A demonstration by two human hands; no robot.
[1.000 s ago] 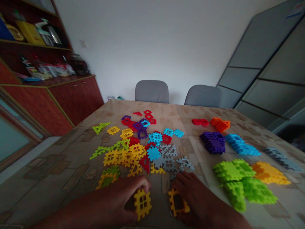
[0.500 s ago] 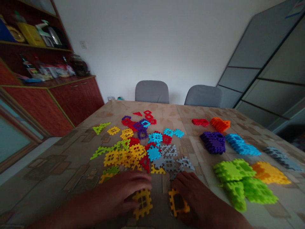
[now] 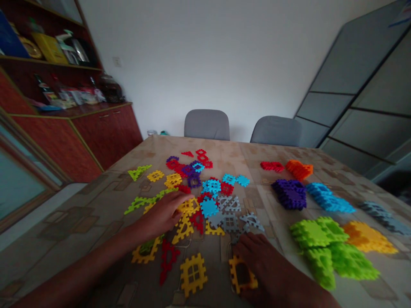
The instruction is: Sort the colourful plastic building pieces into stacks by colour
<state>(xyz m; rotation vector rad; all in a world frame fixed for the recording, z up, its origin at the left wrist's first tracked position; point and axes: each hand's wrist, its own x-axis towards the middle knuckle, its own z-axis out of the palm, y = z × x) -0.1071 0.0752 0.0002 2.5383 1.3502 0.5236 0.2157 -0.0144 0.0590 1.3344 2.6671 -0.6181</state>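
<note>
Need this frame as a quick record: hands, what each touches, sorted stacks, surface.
left hand: fingers reaching onto a yellow waffle-block piece in the loose mixed pile
right hand: lying on a yellow frame piece, next to grey pieces
sorted stacks, to the right: purple stack, blue stack, lime stack, yellow stack
surface: patterned tablecloth

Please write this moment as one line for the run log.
left hand: touching yellow waffle block | right hand: over yellow frame block | right of it: green block stacks
</note>
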